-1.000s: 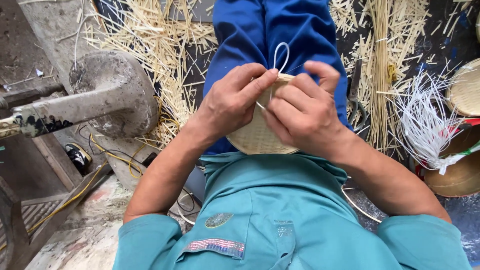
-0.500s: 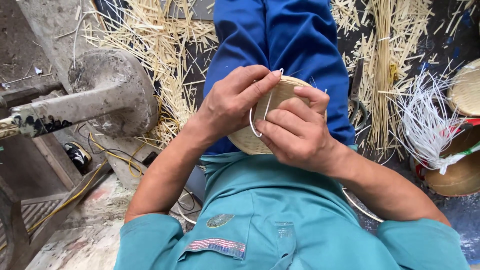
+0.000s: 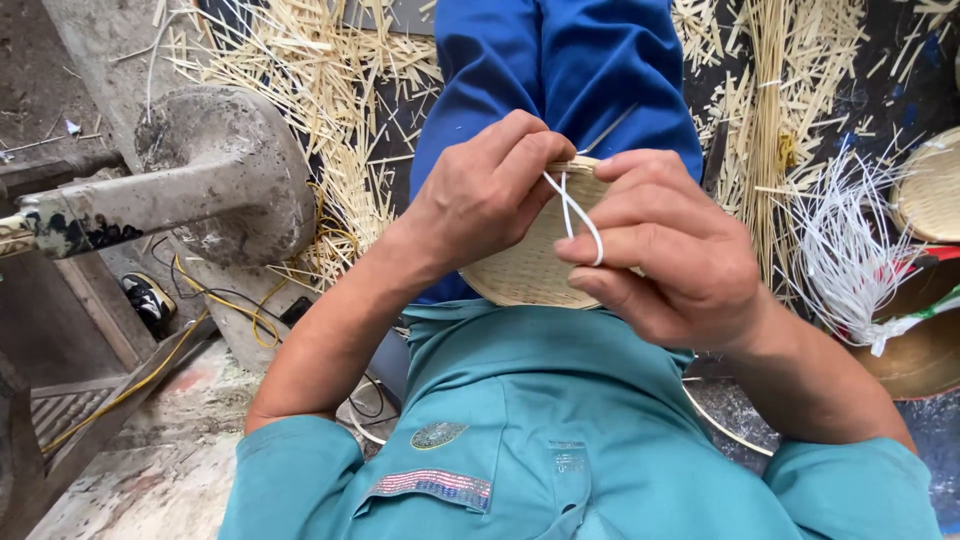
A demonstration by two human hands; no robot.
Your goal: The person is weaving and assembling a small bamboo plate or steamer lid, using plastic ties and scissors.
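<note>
A small round woven bamboo basket [image 3: 530, 265] rests on my lap, over blue trousers. My left hand [image 3: 480, 195] grips its upper rim, fingers pinched on the edge. My right hand [image 3: 665, 250] sits at the basket's right side and pinches a thin white plastic strip [image 3: 575, 210], which loops from the rim down across my fingers. Most of the basket is hidden beneath both hands.
Loose bamboo splints [image 3: 300, 90] litter the ground. A bundle of white strips [image 3: 850, 250] lies at right beside other woven baskets [image 3: 930, 190]. A grey metal machine arm [image 3: 200, 180] stands at left, with yellow cable [image 3: 230, 300] below it.
My right hand has drawn the white strip down and right across the basket rim, shrinking its loop. My left hand has kept its grip on the rim.
</note>
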